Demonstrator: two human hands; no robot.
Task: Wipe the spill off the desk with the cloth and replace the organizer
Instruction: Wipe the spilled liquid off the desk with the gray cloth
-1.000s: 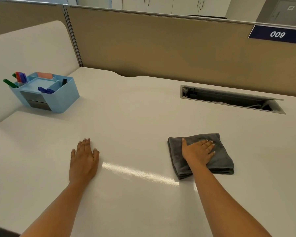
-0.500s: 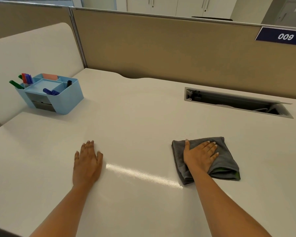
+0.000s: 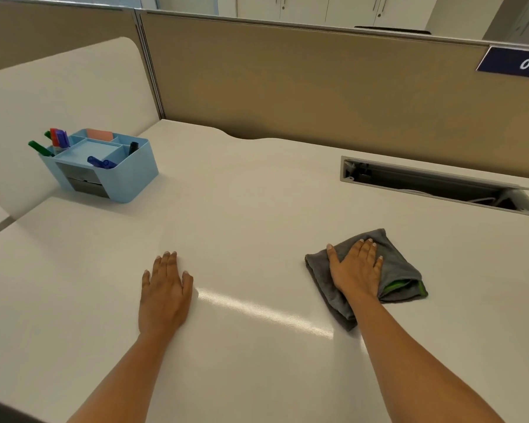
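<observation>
A folded grey cloth (image 3: 400,270) with a green inner edge lies on the white desk (image 3: 257,209), right of centre. My right hand (image 3: 356,268) presses flat on top of it, fingers spread. My left hand (image 3: 165,290) rests palm down on the bare desk, holding nothing. A light blue organizer (image 3: 129,175) with markers and an eraser stands at the desk's far left. I cannot make out any spill on the surface; only a bright streak of reflected light shows.
An open cable tray (image 3: 440,187) is set into the desk at the back right. Tan partition panels (image 3: 318,87) close off the back, and a white divider (image 3: 58,96) stands at the left. A blue number sign (image 3: 513,64) hangs at upper right.
My right hand has turned and pushed the cloth, bunching it so the green inner edge now shows. The left hand stays flat in place. The view has shifted slightly.
</observation>
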